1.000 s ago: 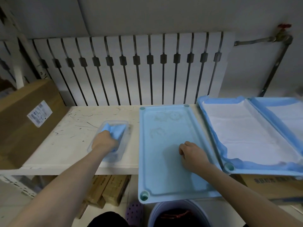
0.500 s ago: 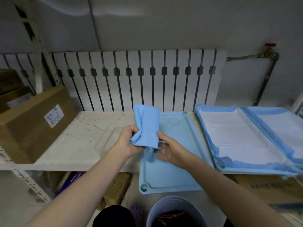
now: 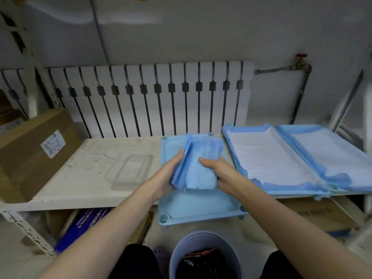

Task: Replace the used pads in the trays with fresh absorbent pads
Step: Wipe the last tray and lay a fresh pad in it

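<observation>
Seen from the frame's centre:

Hands, two. The left hand [image 3: 167, 174] and right hand [image 3: 223, 176] meet at the centre, each curled round one side of the folded pad [image 3: 199, 164], thumbs on top.

Pads, three. The blue folded pad is held just above the far half of the bare tray [image 3: 197, 206]. Two spread pads, white with blue borders, lie at 3 o'clock: the inner pad [image 3: 267, 158] and the outer pad [image 3: 330, 154].

Trays, three, all light blue and side by side. The bare tray is at the centre, its near end jutting past the shelf edge. The inner lined tray [image 3: 281, 191] and outer lined tray [image 3: 354, 190] each carry one spread pad.

One clear tub [image 3: 128, 170] sits at 9 o'clock, just beside the bare tray.

One cardboard box [image 3: 30, 154] with a white label stands further out at 9 o'clock.

One blue bucket [image 3: 203, 238] at 6 o'clock holds a dark bag.

The shelf [image 3: 80, 178] is white and scuffed with dark marks. Under it are a dark blue carton [image 3: 84, 224] at 8 o'clock and a brown carton [image 3: 322, 214] at 4 o'clock.

Behind, at 12 o'clock, a white radiator [image 3: 153, 97] stands against a grey wall. A pipe [image 3: 300, 93] with a red-handled valve runs at 2 o'clock.
</observation>
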The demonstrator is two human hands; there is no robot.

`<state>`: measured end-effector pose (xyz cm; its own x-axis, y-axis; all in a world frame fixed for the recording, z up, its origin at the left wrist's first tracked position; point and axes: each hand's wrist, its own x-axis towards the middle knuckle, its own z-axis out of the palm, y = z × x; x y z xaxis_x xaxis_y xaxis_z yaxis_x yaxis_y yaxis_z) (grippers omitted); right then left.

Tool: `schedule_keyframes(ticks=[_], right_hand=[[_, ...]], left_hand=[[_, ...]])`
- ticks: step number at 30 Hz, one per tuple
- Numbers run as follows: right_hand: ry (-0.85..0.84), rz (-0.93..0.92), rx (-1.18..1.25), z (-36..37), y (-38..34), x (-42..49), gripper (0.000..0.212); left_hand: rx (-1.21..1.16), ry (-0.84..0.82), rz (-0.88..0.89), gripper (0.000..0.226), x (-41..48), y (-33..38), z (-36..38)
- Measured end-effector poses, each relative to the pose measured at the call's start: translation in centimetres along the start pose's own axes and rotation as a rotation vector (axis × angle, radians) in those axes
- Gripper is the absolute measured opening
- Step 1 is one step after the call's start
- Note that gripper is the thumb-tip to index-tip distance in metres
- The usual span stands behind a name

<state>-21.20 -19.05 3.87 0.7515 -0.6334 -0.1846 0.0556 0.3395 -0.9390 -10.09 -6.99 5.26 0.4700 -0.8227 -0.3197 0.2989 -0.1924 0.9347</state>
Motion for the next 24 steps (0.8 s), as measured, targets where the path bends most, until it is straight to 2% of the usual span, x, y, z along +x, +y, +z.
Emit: schedule_keyframes(ticks=[2, 5, 7, 9, 10, 12, 14, 16, 17, 18, 19, 21, 22, 24], right_hand=[[-0.066, -0.005, -0.110, 0.5, -0.1, -0.5, 0.030], [-0.050, -0.029, -0.014, -0.3, -1.1, -1.2, 0.019], [0.056, -0.052, 0.022, -2.0, -1.8, -1.1, 0.023], [0.227, -0.068, -0.132, -3.7, -1.7, -0.5, 0.036], [0.312, -0.063, -0.248, -4.4, -1.6, -0.3, 0.036], [0.423, -0.064, -0.496, -5.4, -0.8, -0.1, 0.032], [0.500, -0.110, -0.681, -5.9, -0.1, -0.1, 0.044], [0.606, -0.251, -0.798, -5.7, 0.4, -0.3, 0.061], [0.594, -0.367, -0.853, -5.2, 0.6, -0.4, 0.065], [0.492, -0.476, -0.896, -4.5, 0.8, -0.6, 0.063], [0.329, -0.550, -0.896, -3.8, 1.0, -0.7, 0.057], [0.035, -0.561, -0.908, -2.1, 1.5, -0.8, 0.040], [-0.021, -0.564, -0.931, -1.6, 1.8, -0.7, 0.031], [0.002, -0.589, -0.912, -1.2, 2.0, -0.1, 0.013]], left_hand=[[-0.008, -0.062, 0.034, 0.032, 0.0, -0.6, 0.9], [-0.090, 0.170, 0.061, 0.035, 0.7, -1.0, 0.0], [-0.126, 0.327, 0.059, 0.025, 1.0, -0.8, -1.2], [-0.108, 0.426, 0.089, 0.019, 1.2, -0.1, -2.3], [-0.087, 0.450, 0.112, 0.019, 1.3, 0.1, -2.6], [-0.044, 0.438, 0.146, 0.017, 1.3, 0.5, -2.6], [0.002, 0.366, 0.169, 0.016, 1.0, 0.7, -2.0], [0.075, 0.293, 0.193, 0.017, 0.9, 0.5, -1.7], [0.119, 0.256, 0.200, 0.017, 0.8, 0.4, -1.6], [0.156, 0.223, 0.198, 0.017, 0.8, 0.4, -1.6], [0.182, 0.198, 0.189, 0.017, 0.8, 0.4, -1.7], [0.202, 0.160, 0.186, 0.019, 0.7, 0.5, -1.5], [0.198, 0.143, 0.196, 0.024, 0.5, 0.6, -1.4], [0.156, 0.072, 0.218, 0.035, 0.5, 0.8, -1.5]])
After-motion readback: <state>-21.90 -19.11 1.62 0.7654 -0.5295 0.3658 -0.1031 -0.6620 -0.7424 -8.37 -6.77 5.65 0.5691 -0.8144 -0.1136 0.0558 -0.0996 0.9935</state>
